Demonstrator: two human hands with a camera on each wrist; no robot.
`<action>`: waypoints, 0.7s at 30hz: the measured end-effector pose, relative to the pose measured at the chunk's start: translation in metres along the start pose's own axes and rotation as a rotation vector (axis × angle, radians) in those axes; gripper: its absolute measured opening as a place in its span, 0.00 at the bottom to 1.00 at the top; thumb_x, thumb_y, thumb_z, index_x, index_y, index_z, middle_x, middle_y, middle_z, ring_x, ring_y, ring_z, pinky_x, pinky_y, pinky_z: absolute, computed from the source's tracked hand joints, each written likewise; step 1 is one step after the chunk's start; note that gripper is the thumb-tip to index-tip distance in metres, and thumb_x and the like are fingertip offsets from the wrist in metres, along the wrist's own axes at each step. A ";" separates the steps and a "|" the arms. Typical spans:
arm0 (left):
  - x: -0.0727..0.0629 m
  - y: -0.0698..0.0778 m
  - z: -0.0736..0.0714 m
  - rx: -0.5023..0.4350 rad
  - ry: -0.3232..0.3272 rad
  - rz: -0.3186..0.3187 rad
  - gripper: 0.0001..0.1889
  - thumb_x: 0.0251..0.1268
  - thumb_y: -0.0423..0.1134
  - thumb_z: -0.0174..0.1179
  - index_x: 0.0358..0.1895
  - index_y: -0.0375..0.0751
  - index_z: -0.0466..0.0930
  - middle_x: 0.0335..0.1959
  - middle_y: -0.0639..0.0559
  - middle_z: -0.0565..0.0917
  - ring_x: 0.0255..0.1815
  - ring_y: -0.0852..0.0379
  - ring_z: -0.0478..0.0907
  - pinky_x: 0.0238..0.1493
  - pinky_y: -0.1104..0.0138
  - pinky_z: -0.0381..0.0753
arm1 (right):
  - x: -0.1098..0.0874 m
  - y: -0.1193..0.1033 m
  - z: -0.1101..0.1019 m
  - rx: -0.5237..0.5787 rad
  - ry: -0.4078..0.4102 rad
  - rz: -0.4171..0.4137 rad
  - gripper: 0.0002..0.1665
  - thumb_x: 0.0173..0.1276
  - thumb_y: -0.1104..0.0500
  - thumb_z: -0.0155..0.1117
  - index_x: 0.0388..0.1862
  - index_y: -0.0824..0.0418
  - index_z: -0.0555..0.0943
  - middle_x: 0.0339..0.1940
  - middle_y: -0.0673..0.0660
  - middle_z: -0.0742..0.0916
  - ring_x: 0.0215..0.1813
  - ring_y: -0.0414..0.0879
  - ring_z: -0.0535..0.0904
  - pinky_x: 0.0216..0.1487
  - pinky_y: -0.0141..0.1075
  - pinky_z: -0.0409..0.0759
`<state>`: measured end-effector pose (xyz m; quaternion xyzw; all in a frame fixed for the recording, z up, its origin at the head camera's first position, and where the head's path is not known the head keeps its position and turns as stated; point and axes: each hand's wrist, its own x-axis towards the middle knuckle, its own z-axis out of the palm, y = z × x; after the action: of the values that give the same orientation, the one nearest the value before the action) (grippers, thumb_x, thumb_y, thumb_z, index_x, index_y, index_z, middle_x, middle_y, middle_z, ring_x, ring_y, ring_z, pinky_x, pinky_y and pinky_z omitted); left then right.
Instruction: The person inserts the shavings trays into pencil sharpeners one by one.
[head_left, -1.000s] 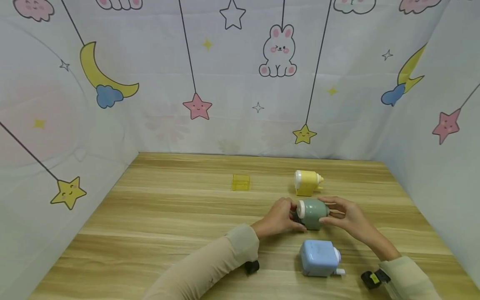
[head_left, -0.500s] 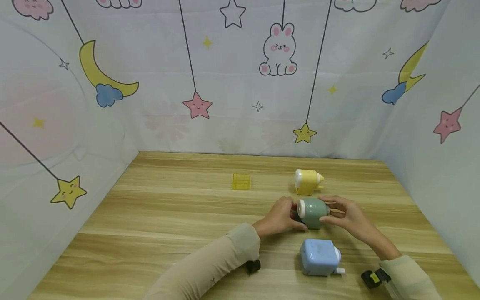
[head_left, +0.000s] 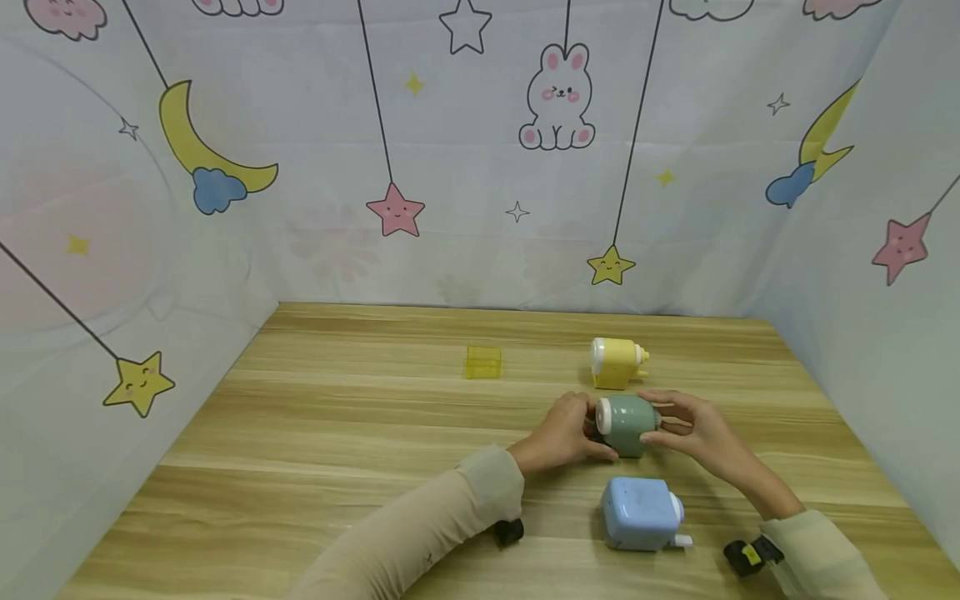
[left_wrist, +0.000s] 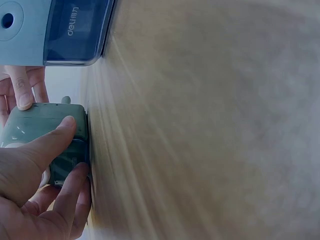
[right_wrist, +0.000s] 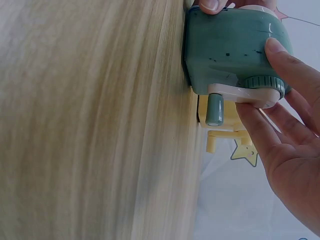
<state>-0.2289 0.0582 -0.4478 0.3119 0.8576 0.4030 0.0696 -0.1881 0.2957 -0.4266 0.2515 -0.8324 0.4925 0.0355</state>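
A green crank pencil sharpener (head_left: 628,425) stands on the table, its white front ring to the left. My left hand (head_left: 564,435) grips its front: in the left wrist view the thumb lies on the green body and the fingertips are at the dark, see-through shavings drawer (left_wrist: 64,164). From the right, my right hand (head_left: 701,432) holds the crank end. The right wrist view shows its thumb on the body and its fingers beneath the pale crank arm (right_wrist: 242,94), whose green knob (right_wrist: 215,110) sticks out toward the table side.
A blue pencil sharpener (head_left: 641,514) stands nearer on the table, between the forearms. Behind the green one is a yellow pencil sharpener (head_left: 615,363). Farther left lies a small see-through yellow box (head_left: 483,362). Printed cloth walls (head_left: 450,267) enclose the table's back and sides.
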 end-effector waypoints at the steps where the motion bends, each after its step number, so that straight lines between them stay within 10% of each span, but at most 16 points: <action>1: 0.000 0.000 0.000 0.004 0.002 0.003 0.25 0.46 0.43 0.81 0.47 0.38 0.83 0.38 0.55 0.78 0.41 0.61 0.73 0.39 0.78 0.75 | 0.000 0.000 0.000 -0.002 0.000 0.001 0.31 0.60 0.70 0.73 0.62 0.74 0.75 0.61 0.73 0.79 0.54 0.37 0.81 0.46 0.34 0.85; 21: -0.001 0.003 0.000 -0.015 -0.006 -0.010 0.30 0.47 0.43 0.81 0.51 0.35 0.78 0.42 0.52 0.79 0.39 0.64 0.75 0.40 0.77 0.76 | -0.001 0.000 0.001 0.023 -0.005 0.016 0.33 0.61 0.70 0.72 0.65 0.75 0.73 0.61 0.73 0.78 0.54 0.38 0.81 0.48 0.34 0.84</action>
<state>-0.2265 0.0589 -0.4461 0.3080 0.8560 0.4082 0.0765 -0.1868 0.2954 -0.4272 0.2465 -0.8288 0.5016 0.0267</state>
